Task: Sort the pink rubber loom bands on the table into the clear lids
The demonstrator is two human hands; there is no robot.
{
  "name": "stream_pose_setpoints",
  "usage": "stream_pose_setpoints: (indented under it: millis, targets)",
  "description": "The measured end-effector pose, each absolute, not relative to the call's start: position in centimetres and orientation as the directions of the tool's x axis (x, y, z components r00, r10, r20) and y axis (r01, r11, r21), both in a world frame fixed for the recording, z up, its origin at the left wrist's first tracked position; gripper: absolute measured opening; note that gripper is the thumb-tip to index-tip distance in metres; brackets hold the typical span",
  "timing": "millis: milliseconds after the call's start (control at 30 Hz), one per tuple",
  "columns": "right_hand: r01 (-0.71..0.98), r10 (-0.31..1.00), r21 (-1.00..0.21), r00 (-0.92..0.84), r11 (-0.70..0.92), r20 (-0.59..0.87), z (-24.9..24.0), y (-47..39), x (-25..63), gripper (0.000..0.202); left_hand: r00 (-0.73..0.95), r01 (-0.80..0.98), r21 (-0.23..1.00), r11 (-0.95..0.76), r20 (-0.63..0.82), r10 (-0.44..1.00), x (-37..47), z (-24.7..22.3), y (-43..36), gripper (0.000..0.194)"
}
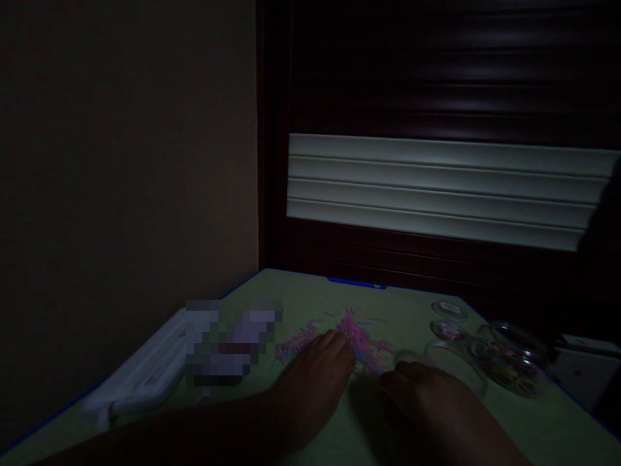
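In dim light, a loose pile of small pink, purple and blue pieces (361,340), perhaps tiny elastic bands, is spread over the middle of the pale tabletop. My left hand (323,369) is at the near edge of the pile, its fingers together and bent down; their tips are hidden. To its right, my right hand (427,398) is low over the table with curled fingers, and whatever it may hold is out of sight. Just behind the right hand is a clear round lid or dish (478,375).
A clear jar of colourful bands (517,366) is at the right, with two small round containers (450,310) beside it. At the left are a white slotted tray (145,369) and a pixelated object (237,343). A wall and dark slatted panel (436,259) border the table.
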State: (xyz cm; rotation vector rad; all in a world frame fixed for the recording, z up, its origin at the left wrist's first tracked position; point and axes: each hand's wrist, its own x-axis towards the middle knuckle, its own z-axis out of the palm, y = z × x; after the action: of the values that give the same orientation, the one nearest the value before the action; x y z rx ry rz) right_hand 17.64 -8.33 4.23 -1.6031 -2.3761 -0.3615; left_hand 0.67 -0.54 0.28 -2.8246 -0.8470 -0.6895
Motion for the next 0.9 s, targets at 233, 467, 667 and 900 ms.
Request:
stream_pose_setpoints:
  millis: [233,467,667,900]
  targets:
    - [0.943,0.894,0.036,-0.326,0.331,0.307,4.3,-8.2,17.7,0.027,0.733,0.523,0.056,-0.851,0.481,0.482,0.7,1.1,-1.1,0.017]
    - [0.952,0.902,0.031,-0.298,0.304,0.311,4.2,-8.2,17.7,0.026,0.759,0.467,0.032,-0.884,0.498,0.419,0.7,1.6,-1.5,0.021]
    - [0.944,0.890,0.026,-0.319,0.329,0.326,4.2,-8.2,17.7,0.025,0.779,0.397,0.013,-0.918,0.525,0.344,0.5,1.4,-1.5,0.020]
    - [0.946,0.886,0.044,-0.316,0.320,0.338,3.7,-7.9,18.0,0.024,0.784,0.354,-0.013,-0.935,0.549,0.289,0.5,1.2,-1.3,0.018]
